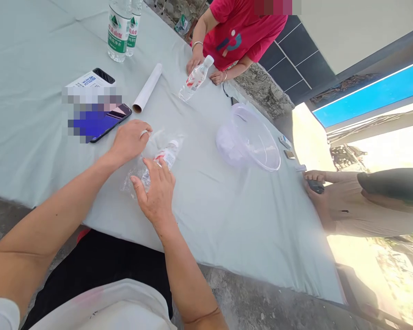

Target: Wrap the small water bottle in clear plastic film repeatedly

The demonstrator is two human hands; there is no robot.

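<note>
A small water bottle with a red and white label lies tilted on the table in front of me. Loose clear plastic wrap is around it. At the wrap's upper left edge is my left hand, its fingers bent and pinched together on the film. My right hand rests over the lower part of the bottle, palm down, thumb and fingers apart. That hand hides part of the bottle.
A pale cloth covers the table. Around me are a white roll, a phone, a paper, large water bottles, another small bottle and a clear purple basin. Two people stand across and right.
</note>
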